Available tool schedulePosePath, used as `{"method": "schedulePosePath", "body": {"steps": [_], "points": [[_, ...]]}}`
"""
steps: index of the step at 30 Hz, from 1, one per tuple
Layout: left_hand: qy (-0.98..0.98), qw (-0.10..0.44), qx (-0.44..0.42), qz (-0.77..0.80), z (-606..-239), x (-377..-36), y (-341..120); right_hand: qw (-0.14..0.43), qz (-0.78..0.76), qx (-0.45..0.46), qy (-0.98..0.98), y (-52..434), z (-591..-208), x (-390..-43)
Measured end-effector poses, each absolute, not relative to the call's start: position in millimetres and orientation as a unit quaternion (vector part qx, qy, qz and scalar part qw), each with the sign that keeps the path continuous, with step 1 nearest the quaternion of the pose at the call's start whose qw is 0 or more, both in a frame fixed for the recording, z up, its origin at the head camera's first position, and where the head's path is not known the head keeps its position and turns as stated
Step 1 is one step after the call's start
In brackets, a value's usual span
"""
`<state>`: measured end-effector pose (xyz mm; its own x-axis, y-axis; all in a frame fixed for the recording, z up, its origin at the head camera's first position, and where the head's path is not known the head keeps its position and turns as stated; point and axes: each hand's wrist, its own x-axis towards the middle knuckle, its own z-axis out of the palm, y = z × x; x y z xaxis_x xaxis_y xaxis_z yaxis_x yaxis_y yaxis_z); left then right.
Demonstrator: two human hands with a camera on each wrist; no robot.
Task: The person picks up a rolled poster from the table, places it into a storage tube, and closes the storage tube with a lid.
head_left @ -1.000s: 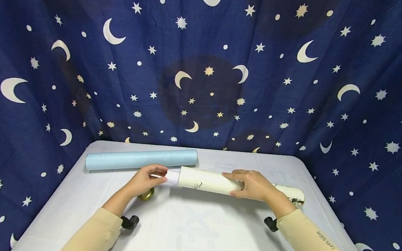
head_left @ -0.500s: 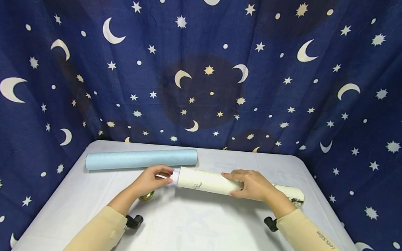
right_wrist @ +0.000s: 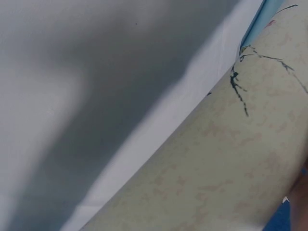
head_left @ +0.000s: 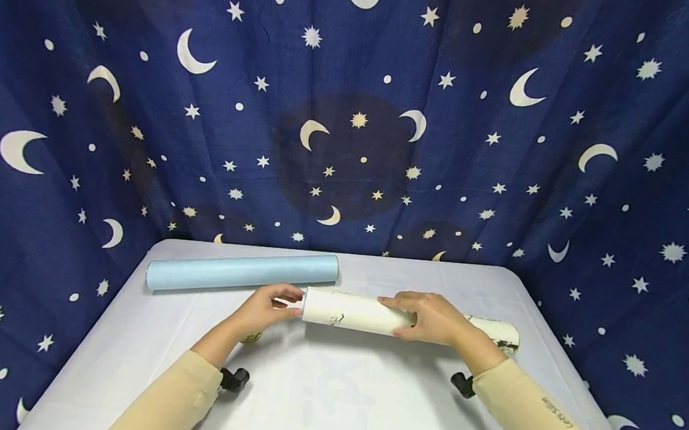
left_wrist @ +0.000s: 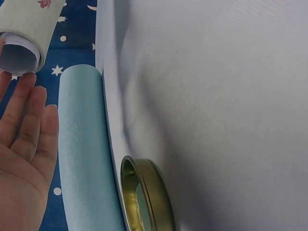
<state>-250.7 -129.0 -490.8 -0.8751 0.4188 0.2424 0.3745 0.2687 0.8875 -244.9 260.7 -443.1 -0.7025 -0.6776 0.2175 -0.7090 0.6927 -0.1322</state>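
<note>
A brass-coloured ring is standing nearest; just beyond, the left hand is keeping its visible fingers nearly straight, tips touching the cream tube's mouth, and the right hand is grasping that tube. The white paper roll is sitting almost wholly inside the tube's left end, so crooked pushing could be crumpling its edge. Behind, a light blue tube is lying close, risking a knock if the cream one slips.

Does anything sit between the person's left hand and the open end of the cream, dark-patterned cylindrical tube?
Nothing visible: the left hand is at the open end of the cream patterned tube. The light blue cylinder lies behind it, and the round gold-coloured metal piece lies nearer the person, both out of the way.
</note>
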Motion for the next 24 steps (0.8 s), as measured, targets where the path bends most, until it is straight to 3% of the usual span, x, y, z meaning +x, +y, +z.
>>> {"method": "schedulePosePath", "body": {"steps": [7,24], "points": [[0.799,0.039,0.254,0.544,-469,-238,-125,0.079,0.1,0.379,-0.916,260,-445,-245],[0.814,0.032,0.253,0.523,-496,-256,-127,0.076,0.1,0.383,-0.915,259,-446,-245]]}}
